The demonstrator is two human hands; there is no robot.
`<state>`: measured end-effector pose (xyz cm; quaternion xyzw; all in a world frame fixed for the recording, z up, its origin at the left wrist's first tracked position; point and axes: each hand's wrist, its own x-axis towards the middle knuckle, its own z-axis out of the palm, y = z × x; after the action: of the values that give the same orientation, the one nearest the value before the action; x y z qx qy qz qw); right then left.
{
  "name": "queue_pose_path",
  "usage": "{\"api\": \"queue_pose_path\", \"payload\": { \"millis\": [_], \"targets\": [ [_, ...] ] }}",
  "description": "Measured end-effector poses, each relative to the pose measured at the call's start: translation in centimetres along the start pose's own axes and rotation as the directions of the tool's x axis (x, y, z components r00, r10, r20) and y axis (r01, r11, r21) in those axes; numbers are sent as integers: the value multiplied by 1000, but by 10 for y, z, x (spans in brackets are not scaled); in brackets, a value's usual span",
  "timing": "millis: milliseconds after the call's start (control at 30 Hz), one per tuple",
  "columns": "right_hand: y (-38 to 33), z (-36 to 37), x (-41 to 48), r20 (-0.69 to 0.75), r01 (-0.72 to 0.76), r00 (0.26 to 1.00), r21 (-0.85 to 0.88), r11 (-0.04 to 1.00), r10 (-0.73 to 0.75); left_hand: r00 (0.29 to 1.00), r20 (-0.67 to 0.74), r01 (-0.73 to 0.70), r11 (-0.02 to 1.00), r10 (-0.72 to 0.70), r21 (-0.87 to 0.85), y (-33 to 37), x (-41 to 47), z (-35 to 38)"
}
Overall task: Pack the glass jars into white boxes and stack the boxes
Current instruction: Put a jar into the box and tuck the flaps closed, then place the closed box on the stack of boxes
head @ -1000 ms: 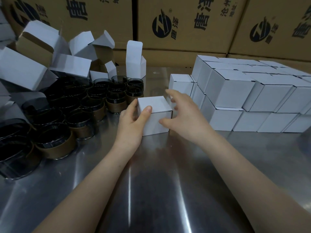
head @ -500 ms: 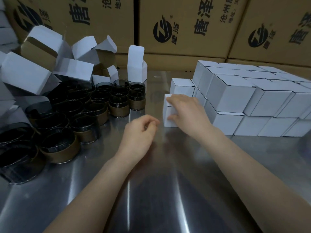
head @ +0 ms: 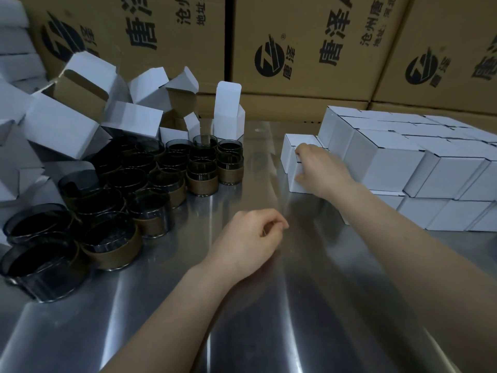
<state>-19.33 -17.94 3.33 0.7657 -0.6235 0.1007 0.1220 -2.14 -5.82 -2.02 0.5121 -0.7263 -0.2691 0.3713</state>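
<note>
The right hand (head: 322, 170) lay over a small closed white cardboard box (head: 293, 183), fingers curled across its top and thumb on its near side, gripping it. The box stood on the shiny steel table (head: 269, 319), touching a second closed white box (head: 289, 150) just beyond the fingertips. To the right of that hand rose the two-layer stack of closed white cardboard boxes (head: 390, 162); whether the held box touched it was hidden by the hand.

The left hand (head: 250, 238) was well apart from the right, nearer the person, its fingers loosely curled and holding nothing. To its left stood a crowd of dark glass jars with brown paper bands (head: 150, 184), and beyond them a heap of open white cardboard boxes (head: 67, 130). Brown corrugated cartons with black print (head: 309, 36) formed a wall beyond both hands.
</note>
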Motion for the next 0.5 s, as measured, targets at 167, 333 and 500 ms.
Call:
{"api": "queue_pose_path", "payload": {
  "millis": [167, 333, 500],
  "targets": [
    [-22, -4, 5, -19, 75, 997, -63, 995, -77, 1000, 5, -19, 1000, 19, 7, -1, 0, 0],
    [-75, -11, 13, -70, 205, 979, 418, 885, -194, 998, -20, -64, 998, 64, 29, -1, 0, 0],
    [-127, -18, 46, 0, 253, 950, 592, 765, -313, 994, -58, -95, 994, 98, 53, -6, 2, -2]
  ]
}}
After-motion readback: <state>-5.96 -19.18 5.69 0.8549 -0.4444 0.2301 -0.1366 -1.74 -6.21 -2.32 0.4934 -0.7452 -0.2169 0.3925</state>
